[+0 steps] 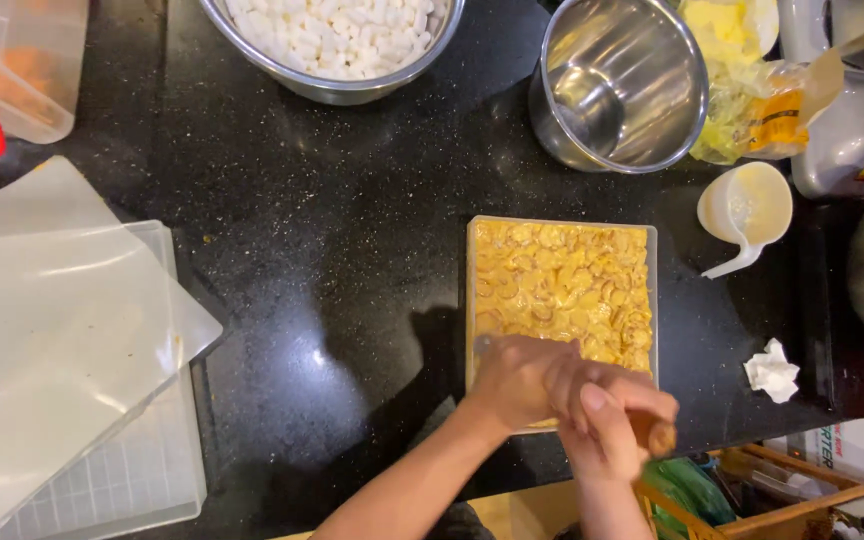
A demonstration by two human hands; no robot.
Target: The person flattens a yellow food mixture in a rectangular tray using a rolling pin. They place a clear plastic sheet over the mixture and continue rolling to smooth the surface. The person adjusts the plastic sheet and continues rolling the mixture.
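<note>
Where the black counter (pixel 352 270) lies open between them, a steel bowl (pixel 337 45) of white pieces, an empty steel pot (pixel 617 85) and a tray (pixel 560 290) of yellow mixture stand apart. At the tray's near edge, left hand (pixel 517 380) and right hand (pixel 612 420) overlap, fingers pressed together around a brown handle (pixel 660 437).

1. I count two hands, left hand (pixel 517 385) and right hand (pixel 612 420), both over one rectangular tray of yellow mixture (pixel 562 285).
2. I see two steel bowls: one with white pieces (pixel 337 45), one empty (pixel 622 85).
3. One white measuring cup (pixel 747 210).
4. One crumpled tissue (pixel 772 370).
5. Two translucent plastic lids (pixel 62 340).
</note>
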